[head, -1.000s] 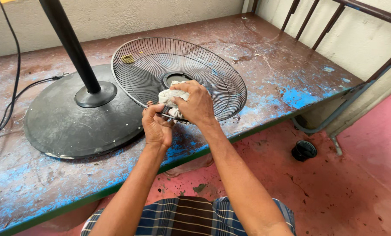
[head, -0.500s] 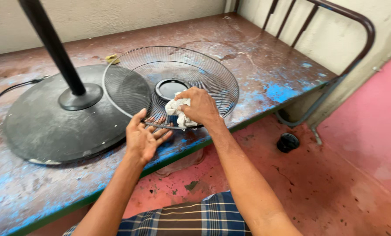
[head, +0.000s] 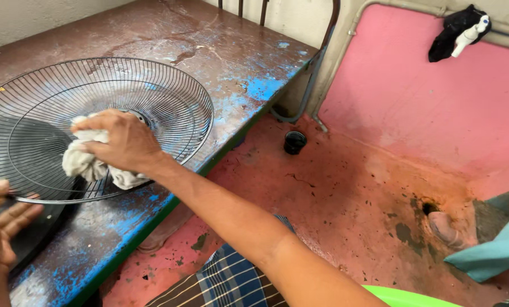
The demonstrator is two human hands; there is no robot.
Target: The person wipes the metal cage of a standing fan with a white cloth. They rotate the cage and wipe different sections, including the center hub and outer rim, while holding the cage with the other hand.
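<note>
A: What has changed?
B: The left hand has let go of the fan grille and now rests open-palmed, fingers spread, against its near rim. The right hand stays clenched around the rag, pressing it onto the wires; wiping now proceeds single-handed.

A: Counts, largest first?
B: One blue-flecked table beneath both hands; one grille; one dark fan base under the left hand; one rag.
</note>
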